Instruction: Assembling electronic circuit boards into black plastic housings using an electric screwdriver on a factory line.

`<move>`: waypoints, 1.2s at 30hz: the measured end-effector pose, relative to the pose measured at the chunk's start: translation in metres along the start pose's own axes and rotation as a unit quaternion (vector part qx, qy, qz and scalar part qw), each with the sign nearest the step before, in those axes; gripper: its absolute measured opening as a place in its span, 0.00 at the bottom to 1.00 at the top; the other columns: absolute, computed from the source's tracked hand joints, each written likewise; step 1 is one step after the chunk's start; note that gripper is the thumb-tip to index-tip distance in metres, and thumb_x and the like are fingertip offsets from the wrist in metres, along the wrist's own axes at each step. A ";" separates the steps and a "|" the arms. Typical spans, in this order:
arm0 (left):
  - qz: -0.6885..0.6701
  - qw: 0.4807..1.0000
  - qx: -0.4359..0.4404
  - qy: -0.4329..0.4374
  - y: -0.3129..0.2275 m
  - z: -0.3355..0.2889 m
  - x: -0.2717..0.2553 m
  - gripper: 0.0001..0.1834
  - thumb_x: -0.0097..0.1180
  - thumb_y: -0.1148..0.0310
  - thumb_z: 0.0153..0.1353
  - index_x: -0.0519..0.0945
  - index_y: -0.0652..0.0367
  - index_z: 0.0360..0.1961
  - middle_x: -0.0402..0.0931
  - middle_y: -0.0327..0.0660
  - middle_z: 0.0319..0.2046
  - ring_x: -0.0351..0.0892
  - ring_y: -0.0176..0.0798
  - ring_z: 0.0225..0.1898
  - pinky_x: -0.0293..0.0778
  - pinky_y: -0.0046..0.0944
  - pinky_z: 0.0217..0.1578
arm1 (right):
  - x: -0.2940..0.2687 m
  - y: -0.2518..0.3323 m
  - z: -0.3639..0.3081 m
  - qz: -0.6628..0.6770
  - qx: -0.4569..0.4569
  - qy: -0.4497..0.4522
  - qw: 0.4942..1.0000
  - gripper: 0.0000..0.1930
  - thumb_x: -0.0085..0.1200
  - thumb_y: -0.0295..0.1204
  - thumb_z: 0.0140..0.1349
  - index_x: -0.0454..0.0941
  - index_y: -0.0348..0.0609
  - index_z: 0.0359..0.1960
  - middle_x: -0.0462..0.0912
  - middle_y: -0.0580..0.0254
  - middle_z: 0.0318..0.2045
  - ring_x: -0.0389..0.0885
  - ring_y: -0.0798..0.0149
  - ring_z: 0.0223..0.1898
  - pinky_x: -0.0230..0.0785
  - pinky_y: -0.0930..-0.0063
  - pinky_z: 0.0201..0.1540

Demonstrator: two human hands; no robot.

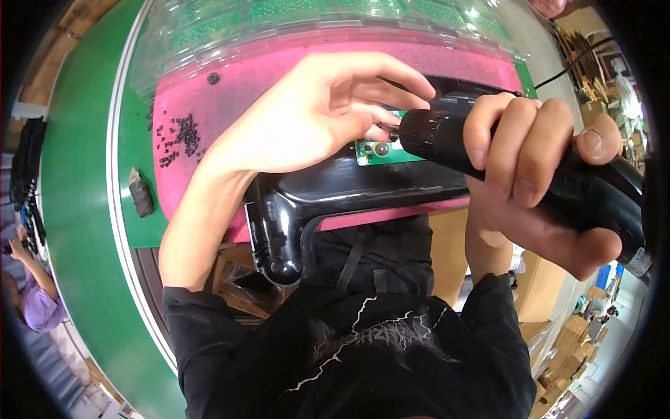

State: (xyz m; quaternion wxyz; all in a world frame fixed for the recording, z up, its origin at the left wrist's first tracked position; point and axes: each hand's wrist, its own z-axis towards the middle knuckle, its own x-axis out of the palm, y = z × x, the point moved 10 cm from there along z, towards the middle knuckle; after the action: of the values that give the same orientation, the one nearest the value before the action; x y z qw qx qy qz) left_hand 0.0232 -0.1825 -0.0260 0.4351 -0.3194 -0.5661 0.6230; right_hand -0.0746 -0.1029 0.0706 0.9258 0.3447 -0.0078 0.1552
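A black electric screwdriver lies in the grip of my right hand, its nose pointing left. My left hand is just off that nose, with thumb and a finger brought together at the bit; whatever small dark piece they pinch is too small to name. The other fingers are bent loosely above. Beneath the bit, a green circuit board with a round component sits in a glossy black plastic housing. The screwdriver and my hands hide part of the board.
A pink mat covers the green table. Small black screws are scattered on its left side, near a black round piece. Clear trays of green boards stand behind. A dark wrapped bundle lies left. Another person is far left.
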 end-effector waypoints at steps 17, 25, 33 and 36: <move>0.110 0.960 0.198 -0.164 -0.030 -0.002 -0.042 0.22 0.46 0.55 0.61 0.64 0.55 0.52 0.68 0.43 0.51 0.59 0.37 0.56 0.46 0.42 0.63 | -0.067 -0.002 -0.031 -0.059 0.089 -0.151 0.983 0.22 0.47 0.49 0.65 0.70 0.42 0.46 0.69 0.68 0.17 0.63 0.71 0.15 0.57 0.72 0.22; 0.215 0.907 0.103 -0.348 -0.008 -0.033 -0.111 0.31 0.52 0.56 0.66 0.65 0.65 0.63 0.67 0.43 0.57 0.63 0.41 0.61 0.52 0.44 0.67 | -0.083 -0.023 -0.049 -0.187 0.206 -0.256 0.926 0.17 0.71 0.35 0.51 0.78 0.37 0.32 0.77 0.73 0.26 0.73 0.78 0.26 0.68 0.77 0.27; 0.326 0.909 0.162 -0.204 -0.025 0.004 -0.051 0.13 0.53 0.70 0.70 0.69 0.61 0.53 0.74 0.47 0.43 0.74 0.41 0.44 0.71 0.38 0.49 | -0.064 -0.034 -0.027 -0.090 0.106 -0.209 0.968 0.14 0.65 0.28 0.46 0.77 0.35 0.34 0.76 0.70 0.20 0.72 0.78 0.25 0.66 0.77 0.27; 0.375 0.896 0.117 -0.205 -0.028 0.006 -0.038 0.08 0.52 0.72 0.70 0.74 0.64 0.46 0.73 0.46 0.38 0.74 0.40 0.40 0.73 0.39 0.45 | -0.069 -0.032 -0.026 -0.072 0.097 -0.223 0.967 0.13 0.66 0.27 0.49 0.77 0.36 0.34 0.77 0.69 0.19 0.73 0.77 0.21 0.67 0.77 0.24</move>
State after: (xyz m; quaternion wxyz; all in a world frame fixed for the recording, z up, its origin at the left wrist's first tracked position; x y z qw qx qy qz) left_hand 0.0388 -0.2202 -0.0008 0.0777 -0.3199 -0.4035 0.8537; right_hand -0.1328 -0.1286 0.0218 0.8717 0.4581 -0.1738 0.0077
